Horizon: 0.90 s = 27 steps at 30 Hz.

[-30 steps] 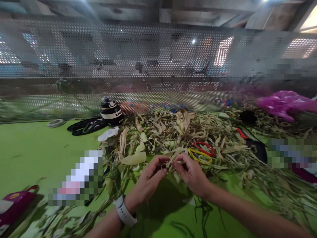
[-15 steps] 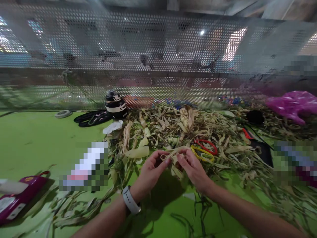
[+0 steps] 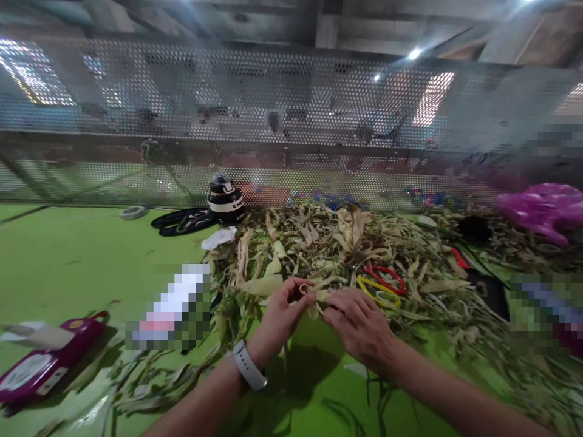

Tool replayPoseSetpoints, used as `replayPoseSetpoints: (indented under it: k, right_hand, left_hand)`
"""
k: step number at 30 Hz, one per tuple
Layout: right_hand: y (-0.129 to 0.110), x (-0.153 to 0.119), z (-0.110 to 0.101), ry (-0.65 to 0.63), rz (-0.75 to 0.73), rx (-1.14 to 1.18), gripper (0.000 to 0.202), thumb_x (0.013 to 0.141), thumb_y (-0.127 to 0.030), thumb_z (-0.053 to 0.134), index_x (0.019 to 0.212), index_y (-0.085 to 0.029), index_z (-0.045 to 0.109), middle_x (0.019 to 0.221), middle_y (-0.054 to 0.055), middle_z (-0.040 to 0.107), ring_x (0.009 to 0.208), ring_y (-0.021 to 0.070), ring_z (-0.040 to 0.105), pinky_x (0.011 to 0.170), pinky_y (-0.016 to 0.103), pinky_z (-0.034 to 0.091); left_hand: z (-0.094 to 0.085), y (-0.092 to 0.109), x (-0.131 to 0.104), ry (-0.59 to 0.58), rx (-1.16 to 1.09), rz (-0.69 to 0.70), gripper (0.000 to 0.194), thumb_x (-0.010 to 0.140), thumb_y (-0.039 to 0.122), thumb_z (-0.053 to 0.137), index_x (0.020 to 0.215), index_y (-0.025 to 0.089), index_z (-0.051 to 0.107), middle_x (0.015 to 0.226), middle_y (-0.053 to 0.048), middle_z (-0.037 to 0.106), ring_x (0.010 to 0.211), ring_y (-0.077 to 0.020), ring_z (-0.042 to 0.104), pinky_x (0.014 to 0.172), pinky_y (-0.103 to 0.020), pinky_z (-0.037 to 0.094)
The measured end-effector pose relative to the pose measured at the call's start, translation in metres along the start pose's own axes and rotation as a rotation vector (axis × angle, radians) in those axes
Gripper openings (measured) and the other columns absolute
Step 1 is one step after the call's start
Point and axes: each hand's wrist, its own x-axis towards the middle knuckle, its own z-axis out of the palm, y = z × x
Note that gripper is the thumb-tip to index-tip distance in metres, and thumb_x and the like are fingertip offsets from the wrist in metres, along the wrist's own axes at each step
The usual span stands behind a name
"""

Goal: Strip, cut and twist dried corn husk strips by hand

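My left hand (image 3: pixel 283 312), with a pale watch band on the wrist, pinches a thin, pale strip of corn husk (image 3: pixel 322 295) that curls into a small loop at the fingertips. Close beside it, my right hand (image 3: pixel 362 328) has its fingers curled over the same strip, back of the hand up, so its fingertips are partly hidden. Both hands are raised over the green table (image 3: pixel 314 364). Just beyond them spreads a heap of dry corn husks (image 3: pixel 314 233). A red loop (image 3: pixel 397 278) and a yellow loop (image 3: pixel 380 292), like handles, rest right of my right hand.
A black bottle (image 3: pixel 226 203), a black strap (image 3: pixel 180 221), a tape roll (image 3: pixel 133 212) and white paper (image 3: pixel 219 237) sit at the back left. A magenta device (image 3: pixel 54 364) lies at front left. Behind stands a perforated metal screen (image 3: pixel 291 91); a pink bag (image 3: pixel 542 209) is at right.
My right hand has turned over so its back faces up, its fingers curling further over the strip. My left hand keeps its pinch. The whole view has shifted slightly.
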Motion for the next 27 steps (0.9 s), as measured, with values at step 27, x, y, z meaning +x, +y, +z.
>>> replayPoseSetpoints:
  k: [27]
  right_hand:
    - [0.007,0.025,0.016,-0.068,1.068,1.058,0.030,0.081,-0.047,0.053,0.076,-0.019,0.044,0.052,-0.009,0.037,0.042,0.0054,0.028,0.039,0.018,0.020]
  left_hand:
    - [-0.004,0.009,-0.004,-0.195,-0.085,-0.043,0.025,0.072,0.025,0.063,0.096,0.018,0.060,0.084,-0.001,0.057,0.077,-0.0143,0.049,0.071,-0.025,0.039]
